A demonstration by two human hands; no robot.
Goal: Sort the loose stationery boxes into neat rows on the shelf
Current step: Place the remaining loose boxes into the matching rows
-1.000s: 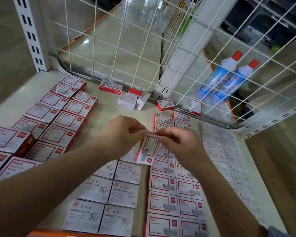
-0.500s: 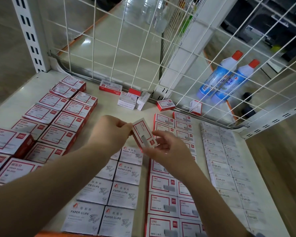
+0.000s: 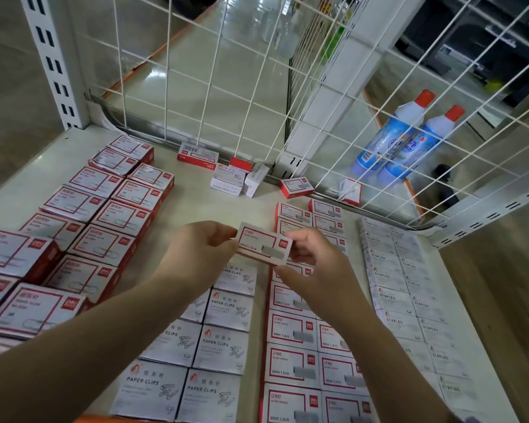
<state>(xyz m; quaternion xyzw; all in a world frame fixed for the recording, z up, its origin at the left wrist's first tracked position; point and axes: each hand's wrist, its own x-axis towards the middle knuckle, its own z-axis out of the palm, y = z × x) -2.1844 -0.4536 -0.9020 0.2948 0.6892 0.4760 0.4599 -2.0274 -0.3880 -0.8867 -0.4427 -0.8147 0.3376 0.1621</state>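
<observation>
**Shelf stock: one staple box in hand, remainder laid out in rows**

Item held: small flat staple box (image 3: 264,243), white card with red border, grey staple picture and red logo patch on its face; small print not legible. Raised above the shelf (image 3: 193,206), printed face up, slightly tilted, between the paper-clip and staple rows.

Left hand (image 3: 196,254): fingers curled, pinching the box's left end.
Right hand (image 3: 313,257): fingers curled, gripping the box's right end, thumb beneath.

Rows on the shelf:
- Large red-and-white boxes (image 3: 116,221), glossy card, red sides, two columns at left, paper-clip outline on top.
- White boxes lettered "PAPER CLIPS" (image 3: 223,346), two columns at centre, partly under the left forearm.
- Red-bordered staple boxes (image 3: 290,331), same design as the held item, two columns right of centre.
- Pale boxes lettered "STAPLES" (image 3: 391,300), two columns at far right.

Loose boxes (image 3: 229,178) along the rear edge, unsorted: one reads "ROUND PAPER CLIPS", others red or white, some on their sides.

Surround: white wire mesh panel (image 3: 214,71) behind; two blue bottles (image 3: 403,141) with red caps beyond the mesh, label text unreadable.
</observation>
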